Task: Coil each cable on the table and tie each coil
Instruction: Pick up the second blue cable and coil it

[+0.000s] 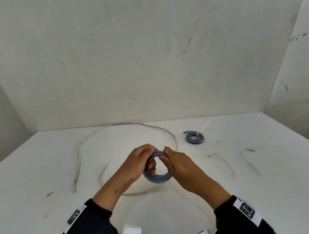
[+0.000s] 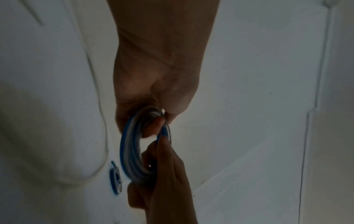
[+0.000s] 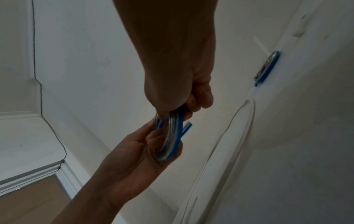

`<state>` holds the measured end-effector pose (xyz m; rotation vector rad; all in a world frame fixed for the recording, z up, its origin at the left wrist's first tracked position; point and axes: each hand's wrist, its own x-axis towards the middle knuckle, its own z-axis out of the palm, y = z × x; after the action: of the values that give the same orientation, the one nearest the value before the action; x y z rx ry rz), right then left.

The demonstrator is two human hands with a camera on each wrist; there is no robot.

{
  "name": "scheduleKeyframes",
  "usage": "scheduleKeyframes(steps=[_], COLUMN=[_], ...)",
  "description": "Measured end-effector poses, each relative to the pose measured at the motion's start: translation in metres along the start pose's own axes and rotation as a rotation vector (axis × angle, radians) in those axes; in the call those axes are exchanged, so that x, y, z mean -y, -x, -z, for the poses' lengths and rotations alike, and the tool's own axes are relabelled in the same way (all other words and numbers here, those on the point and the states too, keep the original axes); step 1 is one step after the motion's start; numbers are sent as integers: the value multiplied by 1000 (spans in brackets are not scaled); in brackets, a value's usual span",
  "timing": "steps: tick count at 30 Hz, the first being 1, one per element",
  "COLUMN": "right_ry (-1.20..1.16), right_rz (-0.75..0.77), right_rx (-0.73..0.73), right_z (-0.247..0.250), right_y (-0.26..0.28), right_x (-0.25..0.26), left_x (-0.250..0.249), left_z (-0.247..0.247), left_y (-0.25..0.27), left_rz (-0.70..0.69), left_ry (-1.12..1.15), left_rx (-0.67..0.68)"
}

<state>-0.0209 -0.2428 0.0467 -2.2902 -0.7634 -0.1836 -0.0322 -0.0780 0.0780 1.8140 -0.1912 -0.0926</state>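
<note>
A blue and clear cable coil hangs in the air above the table's middle, held by both hands. My left hand grips its top left with fingers curled through the ring. My right hand pinches the top right of the same coil. A short cut end of the coil sticks out beside the right hand. A second, smaller blue coil lies flat on the table at the right rear, with a white tie sticking out of it. A long white cable lies loose on the table.
The white table is boxed in by white walls at the back and both sides. The white cable loops from the left front round behind my hands and under them. Faint scuff marks show on the right half.
</note>
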Motion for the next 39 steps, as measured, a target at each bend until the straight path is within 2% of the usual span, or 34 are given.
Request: scheduleKeyframes(steps=[3,5,7,10,13,17,20,22,23,25,27,29,31,34,37,39], right_ry=[21,-24,-33,-59,-124,-222,-247,-261,-216,123,440,554,557,508,333,162], right_rz=[38,37,34,1,-70,-134,-199,-303,-348,-408,-518,-640,-631,-557,-467,-395], right_rx=[115,157,187,243,335,421,436,361,278,144,184,257,231,90,4,-139], right_z=[2,1,1,4,13,21,27,35,40,54,64,68,67,68,65,65], right_y=[0,-2,-3,-4,-6,-6,-10,-14,-16,-17,-11,-4,0,2,0,-3], right_x=[-1,-2,-7,-13,-15,-17,-14,-26,-37,-67,-92,-106,-118,-123,-109,-90], left_x=[-4,-4,-3,3,12,15,16,18,19,21,23,26,29,28,26,26], left_z=[5,5,4,-1,-7,-5,-7,-5,-4,3,9,12,13,11,8,7], left_y=[-5,-9,-13,-15,-15,-11,-9,-10,-10,-11,-12,-14,-16,-20,-21,-22], left_rz=[108,203,271,310,267,258,220,198,193,190,195,200,200,208,217,224], left_ry=[-264,-336,-297,-191,-130,48,55,49,57,110,174,243,329,424,476,503], left_rx=[118,213,272,269,256,342,311,243,214,181,150,103,64,2,-64,-107])
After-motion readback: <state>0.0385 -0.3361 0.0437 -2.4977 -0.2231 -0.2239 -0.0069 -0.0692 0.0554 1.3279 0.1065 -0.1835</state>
